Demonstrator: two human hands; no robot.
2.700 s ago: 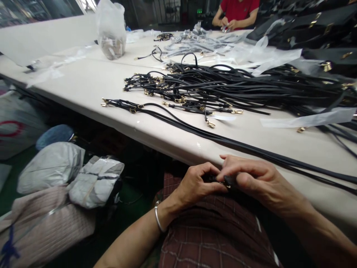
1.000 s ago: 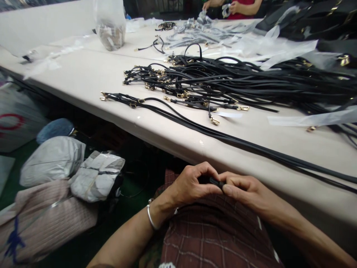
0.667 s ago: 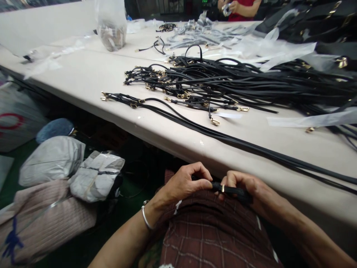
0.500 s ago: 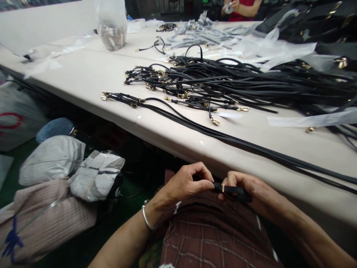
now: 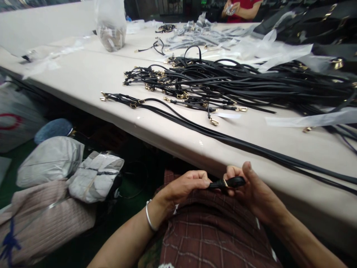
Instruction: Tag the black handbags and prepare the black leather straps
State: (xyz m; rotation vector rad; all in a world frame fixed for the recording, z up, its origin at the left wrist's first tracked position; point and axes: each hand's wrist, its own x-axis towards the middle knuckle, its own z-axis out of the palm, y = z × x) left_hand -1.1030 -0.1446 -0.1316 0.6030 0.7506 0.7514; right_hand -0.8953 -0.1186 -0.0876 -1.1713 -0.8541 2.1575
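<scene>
Over my lap, just below the table edge, both hands hold one short black strap end (image 5: 232, 182) with a small gold ring on it. My left hand (image 5: 185, 186) pinches the strap's left tip between thumb and fingers. My right hand (image 5: 248, 186) is closed round its right part, thumb raised. A few long black straps (image 5: 178, 119) with gold clasps lie stretched along the table's near side. Behind them lies a big heap of black straps (image 5: 237, 83).
The pale table (image 5: 83, 82) carries a plastic bag (image 5: 111, 26) of small parts at the back, clear wrappers (image 5: 267, 52) and black bags (image 5: 315, 26) at the far right. A person in red (image 5: 241, 7) works at the far end. Wrapped bundles (image 5: 69, 175) lie on the floor at left.
My hands, first bunched together, have drawn apart, baring the strap end and its gold ring between them. My right hand has turned palm-up with its thumb lifted.
</scene>
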